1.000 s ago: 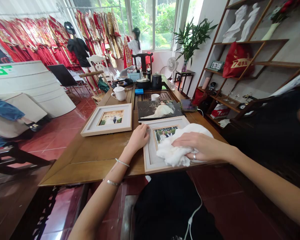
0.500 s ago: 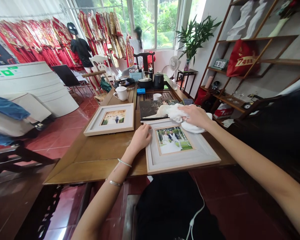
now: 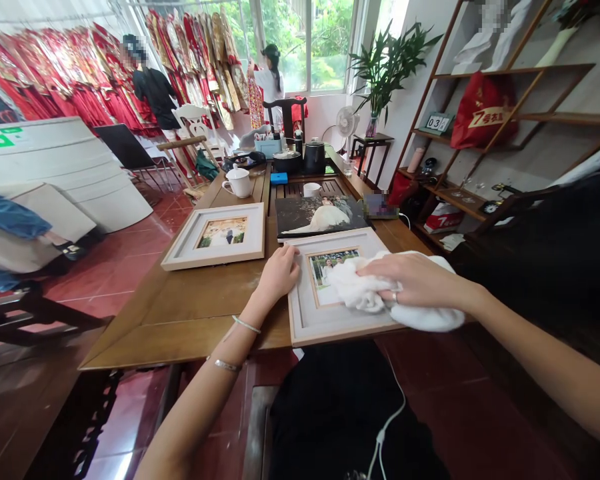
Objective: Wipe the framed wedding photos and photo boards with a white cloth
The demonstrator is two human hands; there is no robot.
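A white picture frame (image 3: 305,321) with a wooden edge lies on the table in front of me, holding a wedding photo (image 3: 320,267). My left hand (image 3: 279,272) is closed on its left edge, fingers curled over the rim. In my right hand (image 3: 413,279) is a bunched white cloth (image 3: 365,290), pressed onto the glass. The cloth hides the lower right part of the photo, and its loose end hangs over the frame's right side. A second picture frame (image 3: 185,247) lies to the left. Behind, touching or close to the first frame, lies a dark photo panel (image 3: 295,217).
The wooden table (image 3: 200,333) also bears a white lidded mug (image 3: 239,183), a white cup (image 3: 312,190), a blue box (image 3: 279,178) and a black kettle (image 3: 314,159). Shelves (image 3: 510,75) stand at the right. Two people are near hanging red garments (image 3: 70,73) at the back.
My right hand has brought the cloth from the frame's far edge toward me, down over the photo. The dark panel is now uncovered. My left hand stays at the frame's left edge.
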